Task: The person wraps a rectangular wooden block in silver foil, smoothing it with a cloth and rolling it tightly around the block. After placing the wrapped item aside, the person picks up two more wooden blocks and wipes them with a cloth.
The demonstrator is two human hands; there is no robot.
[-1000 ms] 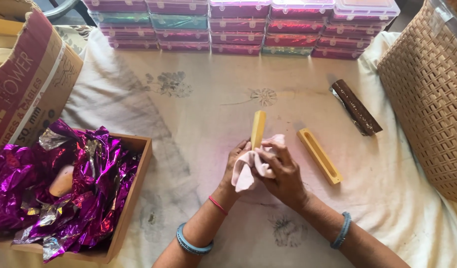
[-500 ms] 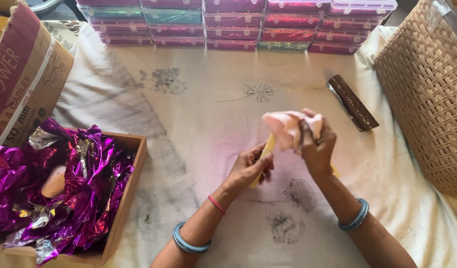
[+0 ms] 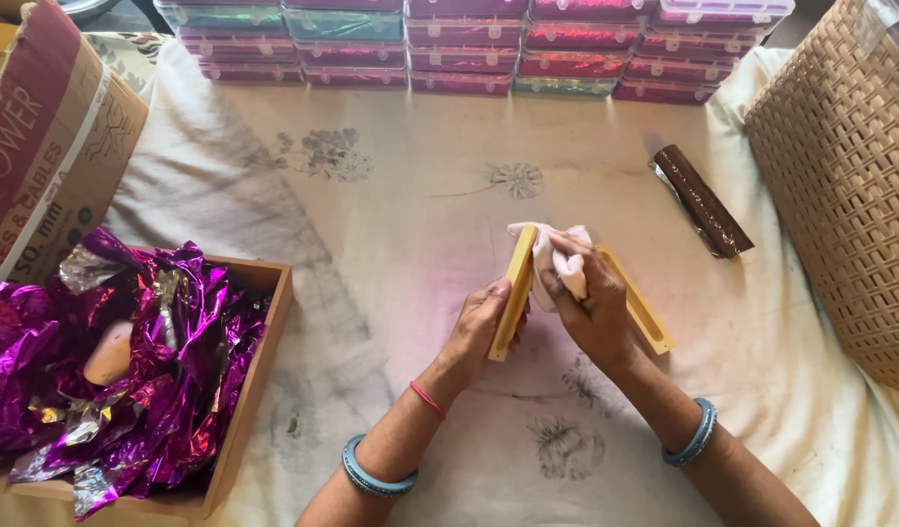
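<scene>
While the left hand [image 3: 481, 327] closes its grip around the lower half of a yellow mould bar [image 3: 516, 289], the bar stands nearly upright in the view, its long axis running from the palm up and slightly right toward the far side of the tabletop [image 3: 391, 205]. Thumb and fingers wrap the bar's narrow sides, so this grip is shut on it. Just to the right, touching the bar's upper end, the right hand [image 3: 591, 307] is bunched around a pale pink cloth [image 3: 557, 256], the fingers closed narrowly on the fabric and pressing it against the bar's top. The cloth lies up and to the right of the left grip, so the right hand is the nearer one to the bar's free end.

Under the right hand, partly hidden by it, a second yellow mould bar [image 3: 647, 317] lies flat on the tabletop, angled down toward the right. Farther right, well apart, a dark brown foil-wrapped stick [image 3: 703, 200] rests on the white printed sheet. A woven basket [image 3: 845, 185] stands at the right edge. To the left, a wooden tray [image 3: 259, 361] holds crumpled purple foil [image 3: 157, 371], beside a cardboard box [image 3: 49, 156]. Stacked clear plastic boxes [image 3: 469, 44] line the far side.
</scene>
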